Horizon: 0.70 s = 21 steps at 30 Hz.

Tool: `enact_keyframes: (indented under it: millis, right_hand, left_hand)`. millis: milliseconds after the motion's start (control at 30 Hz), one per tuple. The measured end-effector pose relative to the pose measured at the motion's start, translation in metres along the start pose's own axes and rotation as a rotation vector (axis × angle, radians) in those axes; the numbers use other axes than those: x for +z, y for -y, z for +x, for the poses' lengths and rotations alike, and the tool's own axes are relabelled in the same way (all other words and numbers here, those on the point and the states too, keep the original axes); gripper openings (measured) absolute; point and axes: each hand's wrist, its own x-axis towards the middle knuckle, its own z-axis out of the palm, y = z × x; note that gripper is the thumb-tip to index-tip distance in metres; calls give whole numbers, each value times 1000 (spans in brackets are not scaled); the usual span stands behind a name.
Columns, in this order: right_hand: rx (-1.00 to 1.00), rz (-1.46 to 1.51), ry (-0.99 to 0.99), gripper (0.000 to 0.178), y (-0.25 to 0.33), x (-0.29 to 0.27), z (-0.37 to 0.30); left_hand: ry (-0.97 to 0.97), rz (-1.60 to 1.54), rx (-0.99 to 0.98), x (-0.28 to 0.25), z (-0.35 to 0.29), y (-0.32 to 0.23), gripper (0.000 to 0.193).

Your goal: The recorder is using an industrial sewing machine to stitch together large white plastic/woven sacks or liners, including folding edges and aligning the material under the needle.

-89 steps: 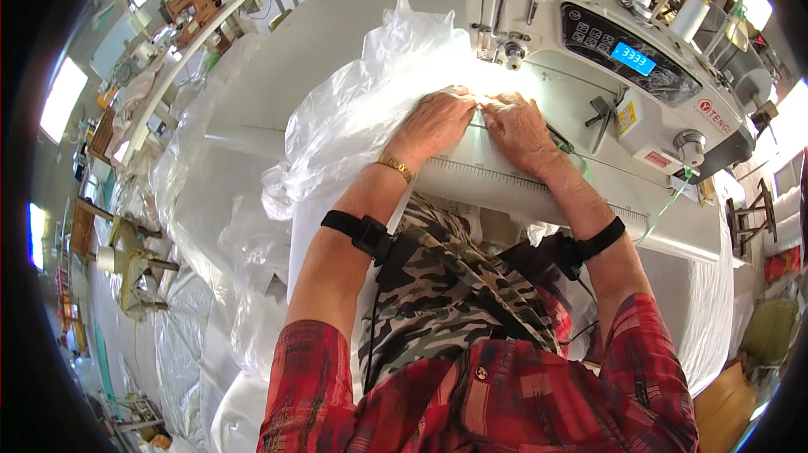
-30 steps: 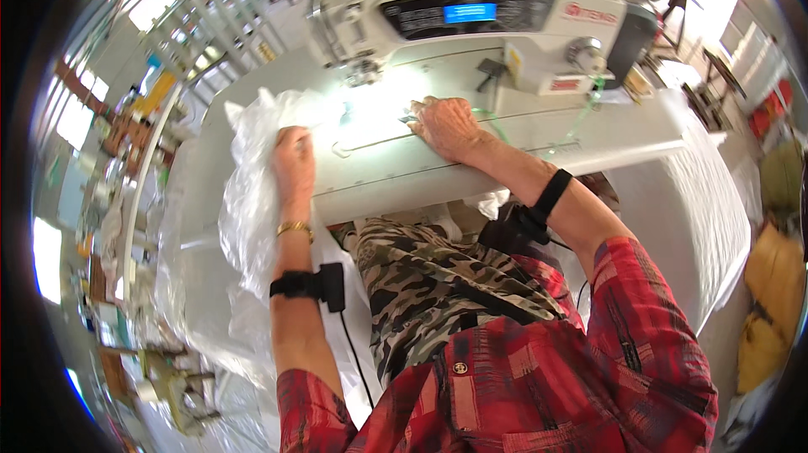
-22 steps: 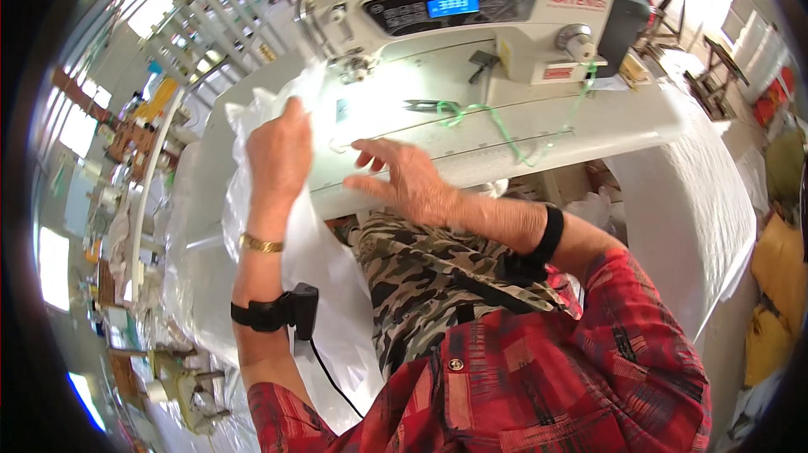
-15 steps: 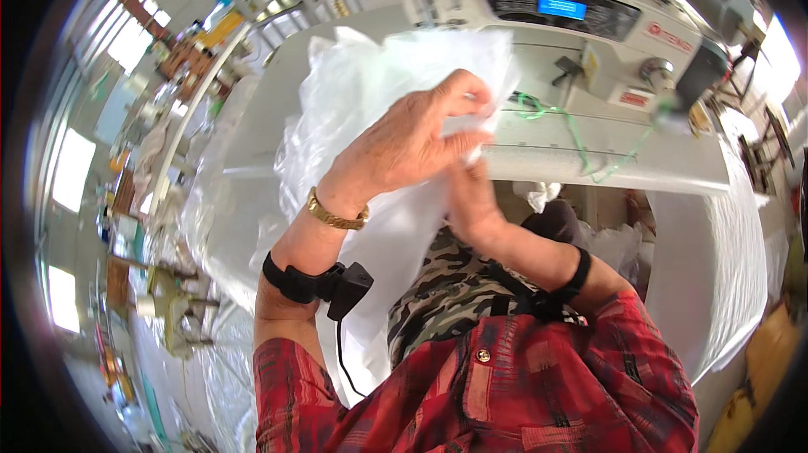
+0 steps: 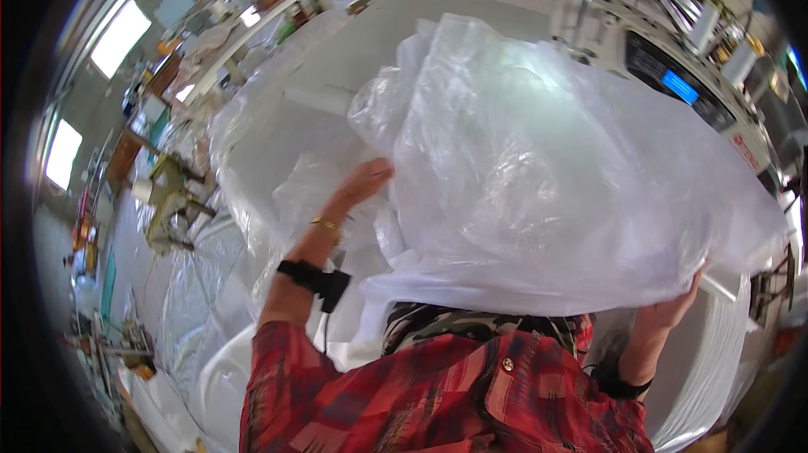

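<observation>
A large, crinkled sheet of translucent white plastic (image 5: 522, 175) spreads in front of me, over the sewing machine's table and above my lap. My left hand (image 5: 369, 180) is closed at the sheet's left side, its fingers pinching the plastic. Far to the right, my right hand (image 5: 673, 308) grips the sheet's near edge, its fingertips partly covered by the plastic. The sewing machine (image 5: 724, 95), with a dark panel and a lit blue screen, stands beyond the sheet, its needle area hidden behind it.
More clear plastic (image 5: 286, 129) drapes over the table's left side. A metal railing (image 5: 252, 32) runs behind it. On the floor at left stands an olive-green stand (image 5: 168, 201). A stack of white sheeting (image 5: 707, 369) hangs at lower right.
My hands have moved apart, the right one far to the right, and the plastic sheet is now spread wide between them. The view has turned left, shifting the sewing machine rightward.
</observation>
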Motion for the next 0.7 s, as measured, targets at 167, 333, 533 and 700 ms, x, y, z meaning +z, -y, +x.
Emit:
enact_keyframes:
  millis: [167,333,533,700]
  right_hand:
    - [-14,0,-71,57,4,8,-21]
    - [-408,-325,404,61,12,-21,14]
    - [77,-225,-54,65,14,21,35]
    - [104,-283,74,56,-79,41,67]
  left_hand:
    - [-237,-1221,-33,73,8,-36,52]
    - [-531,-674,-42,40,-22,-78,24]
    - [-1536,-581,75,-112,-71,-92,19]
    - [-881,534,-283,-152,-69,-33,36]
